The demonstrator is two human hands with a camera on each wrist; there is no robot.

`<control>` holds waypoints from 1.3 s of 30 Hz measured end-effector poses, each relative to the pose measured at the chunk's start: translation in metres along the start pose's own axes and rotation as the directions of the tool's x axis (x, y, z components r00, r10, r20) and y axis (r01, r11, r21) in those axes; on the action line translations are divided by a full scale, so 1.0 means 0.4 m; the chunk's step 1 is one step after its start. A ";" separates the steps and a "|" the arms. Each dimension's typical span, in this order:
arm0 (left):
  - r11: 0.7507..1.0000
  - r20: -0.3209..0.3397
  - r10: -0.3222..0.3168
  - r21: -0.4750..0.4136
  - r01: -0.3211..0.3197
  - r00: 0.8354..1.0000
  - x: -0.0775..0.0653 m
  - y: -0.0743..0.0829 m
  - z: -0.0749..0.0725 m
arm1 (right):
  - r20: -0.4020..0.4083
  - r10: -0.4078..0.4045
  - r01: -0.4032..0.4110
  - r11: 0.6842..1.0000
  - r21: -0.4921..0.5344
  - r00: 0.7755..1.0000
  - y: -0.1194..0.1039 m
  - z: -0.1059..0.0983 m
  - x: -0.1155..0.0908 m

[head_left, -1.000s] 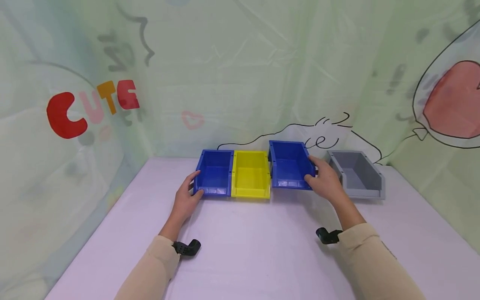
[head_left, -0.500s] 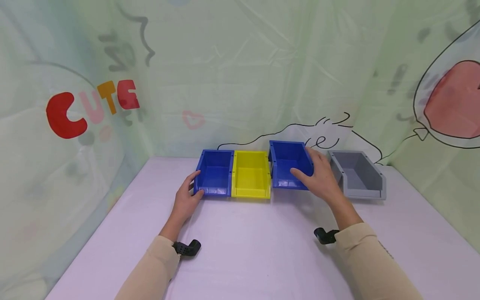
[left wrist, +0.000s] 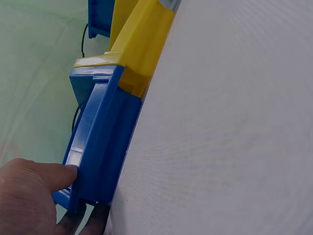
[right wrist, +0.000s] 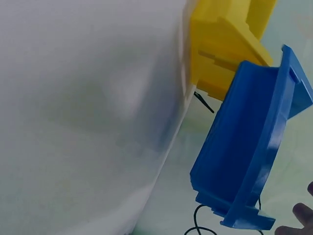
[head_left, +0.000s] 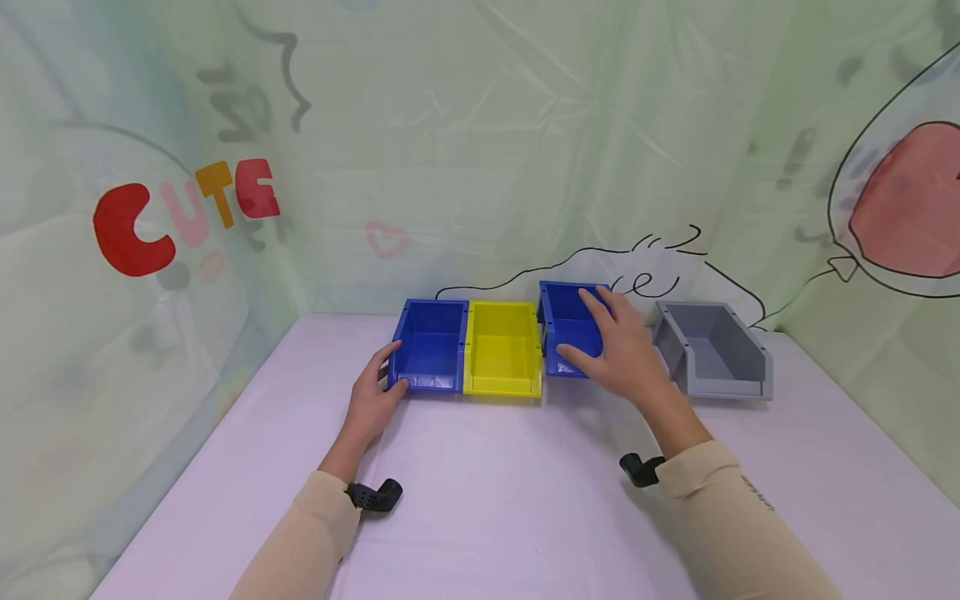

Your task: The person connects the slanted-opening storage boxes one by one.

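Observation:
My left hand (head_left: 371, 404) grips the outer side of the left blue storage bin (head_left: 429, 354); in the left wrist view its thumb presses the front lip of that bin (left wrist: 100, 137) and other fingers curl at the lower side. A yellow bin (head_left: 502, 346) stands against it. The right blue bin (head_left: 568, 312) sits higher, against the yellow one's right side; the right wrist view shows this bin (right wrist: 244, 142) raised above the table. Over its right half hovers my right hand (head_left: 628, 354), fingers spread, its fingertips (right wrist: 304, 215) apart from the bin.
A grey bin (head_left: 720, 354) stands separately on the right, partly behind my right hand. All sit on a pale table (head_left: 480, 500) near a printed backdrop (head_left: 450, 167), which also rises at both sides.
My right hand has let go of the right blue bin's side and moved left over it, fingers spreading. The bin stays raised in place. My left hand has not moved.

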State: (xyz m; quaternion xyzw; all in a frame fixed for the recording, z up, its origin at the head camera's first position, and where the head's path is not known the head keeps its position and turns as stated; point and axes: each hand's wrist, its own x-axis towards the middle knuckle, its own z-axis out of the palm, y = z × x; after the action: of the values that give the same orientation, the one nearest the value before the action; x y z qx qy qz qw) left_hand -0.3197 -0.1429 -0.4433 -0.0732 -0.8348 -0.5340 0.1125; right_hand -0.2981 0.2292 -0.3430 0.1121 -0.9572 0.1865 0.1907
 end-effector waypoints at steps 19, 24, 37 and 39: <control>1.000 -0.002 -0.008 -0.001 0.008 1.000 0.002 -0.004 0.001 | 0.244 -0.087 0.081 0.996 0.036 0.966 -0.047 0.060 0.010; 1.000 -0.003 -0.012 -0.004 0.012 1.000 0.002 -0.001 -0.002 | 0.249 -0.082 0.075 0.996 0.037 0.965 -0.050 0.065 0.011; 1.000 0.007 -0.024 0.000 0.024 1.000 -0.002 0.003 -0.005 | 0.258 -0.080 0.079 0.997 0.016 0.963 -0.051 0.066 0.010; 1.000 0.005 -0.019 -0.002 0.019 1.000 -0.002 0.002 -0.004 | 0.260 -0.079 0.079 0.997 0.010 0.962 -0.052 0.065 0.010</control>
State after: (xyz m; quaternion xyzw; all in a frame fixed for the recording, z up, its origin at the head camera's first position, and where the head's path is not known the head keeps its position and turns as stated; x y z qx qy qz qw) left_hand -0.3185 -0.1438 -0.4422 -0.0669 -0.8351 -0.5357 0.1052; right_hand -0.3043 0.1995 -0.3570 0.1738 -0.9688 0.1621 0.0706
